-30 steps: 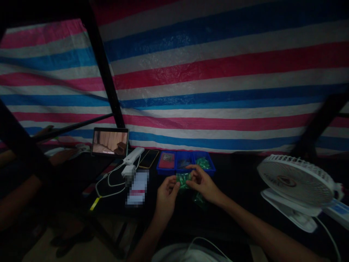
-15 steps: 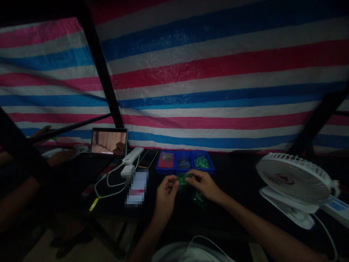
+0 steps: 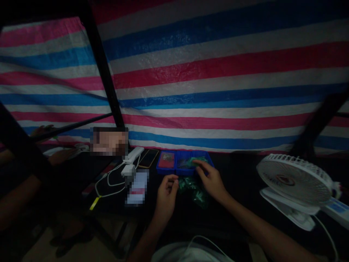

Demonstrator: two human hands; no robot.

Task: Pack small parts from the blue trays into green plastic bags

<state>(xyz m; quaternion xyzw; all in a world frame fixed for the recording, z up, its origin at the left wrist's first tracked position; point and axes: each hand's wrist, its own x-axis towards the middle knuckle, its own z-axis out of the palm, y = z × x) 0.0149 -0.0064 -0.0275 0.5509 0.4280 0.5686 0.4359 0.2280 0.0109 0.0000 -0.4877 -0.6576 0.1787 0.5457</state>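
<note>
Left hand (image 3: pixel 167 196) at lower centre, just left of a heap of green packets (image 3: pixel 193 191), fingers curled closed, nothing visible in them. Right hand (image 3: pixel 211 182) reaching up and forward, fingers half open, tips at a green packet (image 3: pixel 196 161) lying over the blue bins; grip on it impossible to tell in the dim light. Heap on the black table (image 3: pixel 237 174), between both hands and just below the bins.

Blue bins (image 3: pixel 166 153) in a row behind the heap, the leftmost holding a reddish item (image 3: pixel 167 160), the middle one something dark, the rightmost partly hidden behind the right hand.

Left of the bins, a phone (image 3: pixel 148 158), a power bank (image 3: pixel 133 154), a charger (image 3: pixel 128 170) with white cables (image 3: pixel 109 185), and a pixelated card (image 3: pixel 137 187). Behind them, a pixelated tablet (image 3: pixel 109 141). At right of the frame, a white fan (image 3: pixel 296 180) and a power strip (image 3: pixel 336 209). Across the top, a striped tarp (image 3: pixel 218 72) behind a black frame (image 3: pixel 102 65). At far left, a co-worker's hand (image 3: pixel 61 156), dim, near white items (image 3: pixel 62 150).
</note>
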